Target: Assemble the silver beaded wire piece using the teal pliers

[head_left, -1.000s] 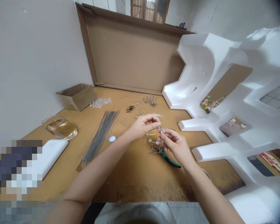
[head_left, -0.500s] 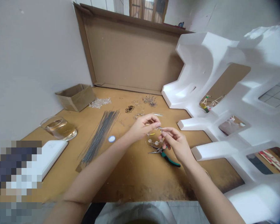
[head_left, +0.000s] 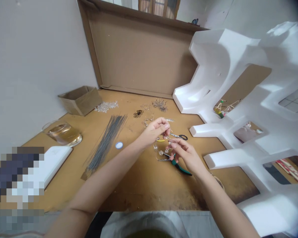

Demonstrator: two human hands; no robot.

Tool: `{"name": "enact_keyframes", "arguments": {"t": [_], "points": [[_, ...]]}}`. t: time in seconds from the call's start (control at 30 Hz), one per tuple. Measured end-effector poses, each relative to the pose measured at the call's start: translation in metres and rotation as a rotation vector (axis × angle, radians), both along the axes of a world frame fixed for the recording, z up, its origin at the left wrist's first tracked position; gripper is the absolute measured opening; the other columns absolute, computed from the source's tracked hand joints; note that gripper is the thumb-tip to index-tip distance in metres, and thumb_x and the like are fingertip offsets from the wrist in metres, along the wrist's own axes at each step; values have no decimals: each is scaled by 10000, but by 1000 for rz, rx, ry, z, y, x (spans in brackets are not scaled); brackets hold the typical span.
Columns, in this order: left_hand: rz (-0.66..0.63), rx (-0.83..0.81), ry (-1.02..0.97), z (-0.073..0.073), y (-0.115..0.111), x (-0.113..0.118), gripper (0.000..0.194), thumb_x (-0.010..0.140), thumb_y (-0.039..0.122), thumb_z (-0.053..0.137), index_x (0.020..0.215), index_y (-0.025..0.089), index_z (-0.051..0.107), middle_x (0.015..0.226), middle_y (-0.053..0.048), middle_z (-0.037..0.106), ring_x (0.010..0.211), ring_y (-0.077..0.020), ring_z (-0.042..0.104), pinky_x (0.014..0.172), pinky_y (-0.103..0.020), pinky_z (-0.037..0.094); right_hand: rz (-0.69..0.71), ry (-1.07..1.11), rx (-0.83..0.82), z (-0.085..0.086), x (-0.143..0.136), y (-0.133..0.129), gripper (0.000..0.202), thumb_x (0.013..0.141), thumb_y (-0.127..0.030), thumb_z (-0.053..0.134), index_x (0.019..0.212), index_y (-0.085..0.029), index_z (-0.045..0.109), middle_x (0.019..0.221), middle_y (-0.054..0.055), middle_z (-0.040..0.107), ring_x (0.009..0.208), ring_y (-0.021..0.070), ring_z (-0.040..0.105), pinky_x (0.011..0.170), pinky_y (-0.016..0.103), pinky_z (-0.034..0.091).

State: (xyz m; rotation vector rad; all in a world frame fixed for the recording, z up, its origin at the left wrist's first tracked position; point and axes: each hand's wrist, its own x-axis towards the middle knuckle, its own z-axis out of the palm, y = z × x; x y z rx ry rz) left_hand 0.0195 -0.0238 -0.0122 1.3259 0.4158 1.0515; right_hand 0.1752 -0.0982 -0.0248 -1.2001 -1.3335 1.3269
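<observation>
A wire ring strung with clear beads (head_left: 161, 152) hangs between my two hands, above the middle of the brown table. My left hand (head_left: 155, 132) pinches its upper part between thumb and fingers. On its right side, the closed fingers of my right hand (head_left: 183, 150) hold the wire and beads. Pliers with green and black handles (head_left: 181, 168) lie just below the ring, their jaws partly behind it. Scissors with black handles (head_left: 182, 137) rest beyond my right hand. A bit of something yellow (head_left: 161, 140) shows behind the ring.
Grey wires (head_left: 105, 143) lie left of my hands, near a round white piece (head_left: 119, 145). Farther back are black rings (head_left: 138, 114), clear beads (head_left: 106, 106) and a cardboard box (head_left: 80, 100). A glass cup (head_left: 63, 132) stands left; white foam (head_left: 221, 130) borders the right.
My right hand has shifted slightly left and down, apart from my left fingertips. The beaded ring has moved a little left, and the scissors' black handles have come into view.
</observation>
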Motion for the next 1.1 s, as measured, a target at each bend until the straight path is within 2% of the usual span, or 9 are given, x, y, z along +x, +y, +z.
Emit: {"name": "enact_keyframes", "arguments": {"t": [0.1, 0.2, 0.27, 0.33, 0.47, 0.63, 0.83, 1.0, 1.1], "points": [[0, -13, -15, 3, 0, -3, 249, 788, 366, 596, 784, 158, 460, 628, 38, 538, 532, -55, 482, 531, -195, 397, -47, -114, 24, -2, 11, -5, 419, 826, -529, 464, 1051, -193, 572, 925, 73, 651, 574, 139, 601, 448, 257, 423], [-6, -15, 5, 6, -1, -5, 245, 791, 360, 589, 776, 160, 448, 628, 38, 541, 542, -56, 497, 534, -195, 401, -82, -580, 170, -16, 28, -12, 399, 840, -463, 442, 1098, -191, 579, 991, 104, 646, 828, 226, 627, 678, 362, 494], [-13, -7, 32, 8, -1, -6, 236, 797, 352, 579, 774, 160, 443, 622, 40, 540, 542, -52, 498, 535, -190, 396, 9, -981, 339, -29, 39, -16, 463, 763, -389, 543, 1178, -185, 557, 1182, 138, 581, 1121, 304, 503, 902, 450, 411], [-15, 4, 53, 9, -1, -7, 223, 805, 344, 567, 778, 160, 443, 613, 44, 533, 537, -49, 495, 535, -187, 391, 153, -1245, 435, -42, 46, -18, 641, 679, -349, 599, 1279, -153, 484, 1344, 167, 454, 1264, 346, 341, 997, 489, 310], [-29, 9, 72, 12, -2, -10, 210, 803, 328, 566, 777, 157, 448, 609, 46, 524, 533, -51, 502, 553, -202, 410, 317, -1456, 426, -50, 47, -13, 749, 634, -304, 573, 1335, -102, 403, 1325, 189, 459, 1217, 337, 375, 956, 454, 335], [-33, 5, 64, 17, -1, -17, 223, 792, 333, 585, 768, 152, 458, 640, 33, 540, 533, -56, 518, 541, -206, 425, 368, -1560, 468, -44, 37, -5, 635, 641, -256, 541, 1256, -111, 480, 1137, 176, 574, 968, 300, 520, 818, 401, 389], [39, 36, 11, 23, 5, -29, 230, 791, 341, 591, 762, 149, 469, 631, 30, 538, 549, -54, 510, 534, -185, 423, 242, -1337, 357, -44, 41, 0, 372, 718, -221, 478, 1061, -148, 603, 998, 116, 629, 870, 224, 558, 784, 314, 405], [43, 56, 8, 23, 10, -34, 227, 805, 343, 583, 773, 143, 481, 633, 26, 540, 548, -55, 515, 529, -182, 420, 191, -539, -163, -20, 51, -3, 353, 720, -283, 460, 1010, -154, 615, 804, 33, 620, 688, 179, 574, 657, 308, 462], [45, 55, -1, 23, 11, -35, 239, 799, 347, 591, 757, 141, 479, 630, 25, 544, 536, -53, 512, 514, -178, 412, 224, -274, -264, -2, 59, -6, 435, 725, -320, 461, 1105, -146, 582, 834, 52, 626, 729, 184, 591, 673, 328, 478]]}}
